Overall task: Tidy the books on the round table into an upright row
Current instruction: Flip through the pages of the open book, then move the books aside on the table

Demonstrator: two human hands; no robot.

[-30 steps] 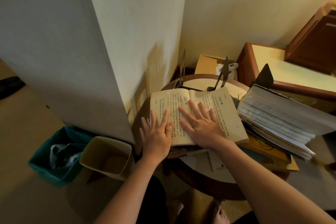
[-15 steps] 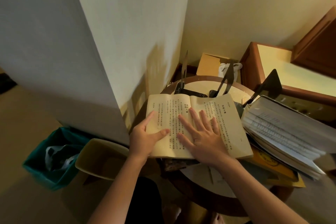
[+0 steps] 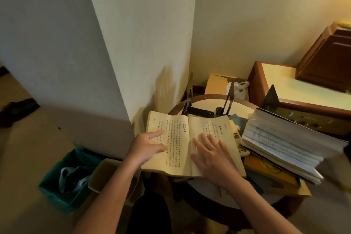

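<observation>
While the right hand (image 3: pixel 212 157) lies flat with fingers spread on the right-hand page, the left hand (image 3: pixel 144 150) grips the left edge of the open book (image 3: pixel 180 138), thumb and forefinger on the page and the other fingers hidden. This yellowed book lies face up on the round table (image 3: pixel 207 105), its left part overhanging the rim. Just beside it on the right, a thick book with fanned pages (image 3: pixel 284 144) rests on a yellow book (image 3: pixel 266 169). Black bookends (image 3: pixel 269 99) stand behind. A teal bin (image 3: pixel 57 192) and a beige bin (image 3: pixel 100 182) sit on the floor.

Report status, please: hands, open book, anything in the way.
Left hand holds left edge of open book; right hand flat on right page. Book lies open, not upright. Thick book crowds its right side.
</observation>
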